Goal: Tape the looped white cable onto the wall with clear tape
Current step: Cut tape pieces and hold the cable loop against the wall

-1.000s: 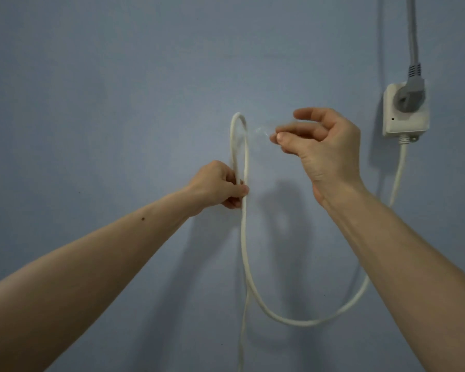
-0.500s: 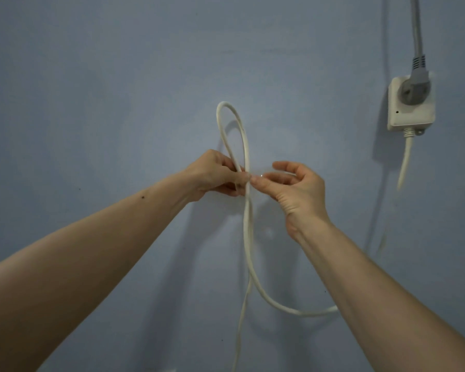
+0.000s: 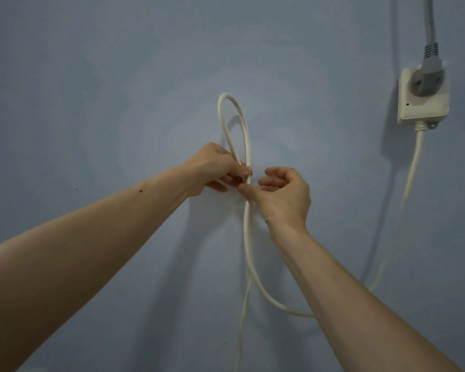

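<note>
A white cable (image 3: 246,135) forms a narrow upright loop against the blue wall (image 3: 105,89). My left hand (image 3: 212,167) grips the two strands where they cross, holding them to the wall. My right hand (image 3: 282,194) is just to the right, its thumb pressed on the cable right below the left fingers, the other fingers curled. The clear tape is too faint to make out; it may lie under the right thumb. Below the hands the cable hangs down and sweeps right behind my right forearm.
A white socket box (image 3: 424,100) with a grey plug (image 3: 428,76) sits on the wall at the upper right. The white cable leaves its underside and drops down the wall. A grey cord runs up from the plug.
My right hand came down from the upper right, where it pinched a small piece of clear tape, to the cable crossing. Its thumb now presses there. The left hand kept its grip.
</note>
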